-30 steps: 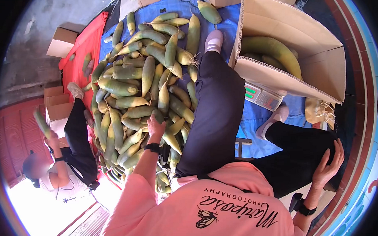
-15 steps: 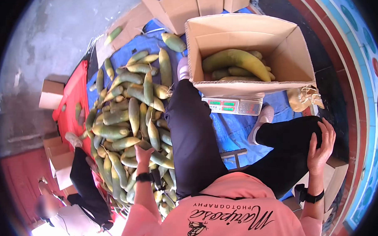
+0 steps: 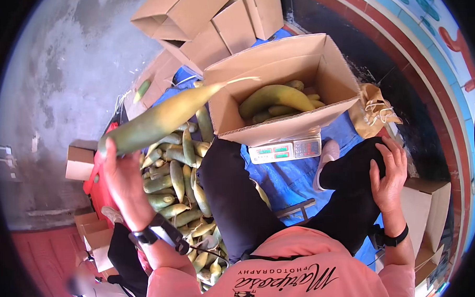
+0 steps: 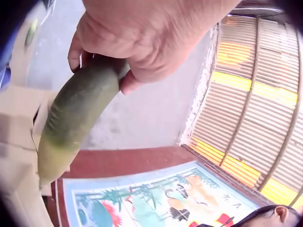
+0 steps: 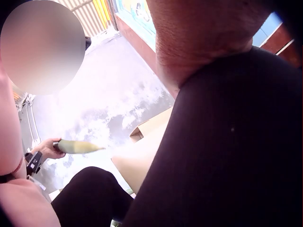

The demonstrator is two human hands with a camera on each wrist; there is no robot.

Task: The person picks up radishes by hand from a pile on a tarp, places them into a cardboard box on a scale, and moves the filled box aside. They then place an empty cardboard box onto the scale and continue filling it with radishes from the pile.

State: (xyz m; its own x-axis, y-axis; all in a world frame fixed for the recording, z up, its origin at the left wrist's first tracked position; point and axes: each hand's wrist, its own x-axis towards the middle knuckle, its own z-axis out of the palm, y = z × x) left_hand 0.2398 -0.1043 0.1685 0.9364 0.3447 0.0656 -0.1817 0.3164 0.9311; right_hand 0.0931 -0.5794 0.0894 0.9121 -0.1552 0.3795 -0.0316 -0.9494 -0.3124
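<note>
My left hand [image 3: 125,186] grips a long green radish [image 3: 166,118] by its thick dark-green end, above the pile. The radish's yellowish end tapers to a thin root that overlaps the near-left rim of an open cardboard box [image 3: 276,127] in the head view. In the left wrist view, thumb and fingers wrap the radish [image 4: 78,111] near its top. Several big radishes [image 3: 277,97], one strongly curved, lie inside the box. On my right knee rests my right hand [image 3: 391,181], fingers relaxed and holding nothing.
A digital scale [image 3: 285,150] sits under the box's near side. Many radishes [image 3: 176,182] are heaped on the blue tarp [image 3: 270,181] beyond my left leg. Folded cardboard boxes [image 3: 207,24] stand at the back, a brown paper bag [image 3: 372,110] at right. Another person [image 3: 98,287] is at lower left.
My left hand has come up from the pile with a radish and swung it toward the box. The head view has turned rightward. The right hand stays on the knee.
</note>
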